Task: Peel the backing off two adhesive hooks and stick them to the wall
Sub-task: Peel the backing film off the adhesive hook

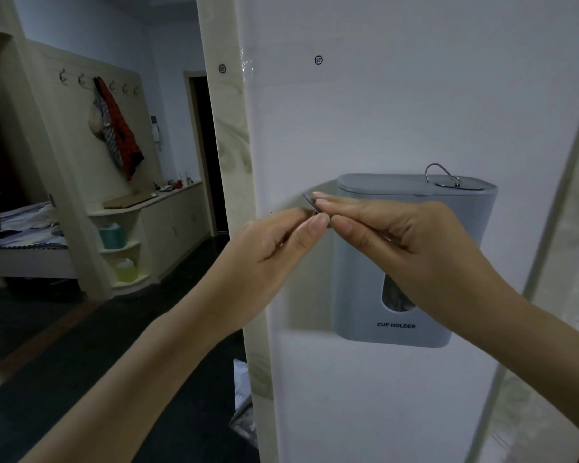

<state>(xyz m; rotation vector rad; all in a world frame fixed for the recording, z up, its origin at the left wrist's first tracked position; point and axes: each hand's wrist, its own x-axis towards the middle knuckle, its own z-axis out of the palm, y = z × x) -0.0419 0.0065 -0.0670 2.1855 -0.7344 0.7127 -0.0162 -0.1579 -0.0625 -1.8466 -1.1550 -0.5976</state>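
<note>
Both hands meet in front of the white wall [398, 105], pinching one small thin adhesive hook [310, 202] between them. My left hand [274, 242] grips it from below with thumb and forefinger. My right hand [391, 228] holds its upper edge with fingertips. Only a grey sliver of the hook shows; its backing is hidden by the fingers. A second adhesive hook [443, 178], with a bent metal wire, lies on top of the grey cup holder [398, 322].
The cup holder is fixed to the wall just behind my right hand. A marbled wall corner trim [231, 135] runs down at left. Beyond it are a coat rack with hanging clothes [117, 128], a cabinet counter [168, 195] and dark floor. Plastic wrapping [243, 406] lies low by the corner.
</note>
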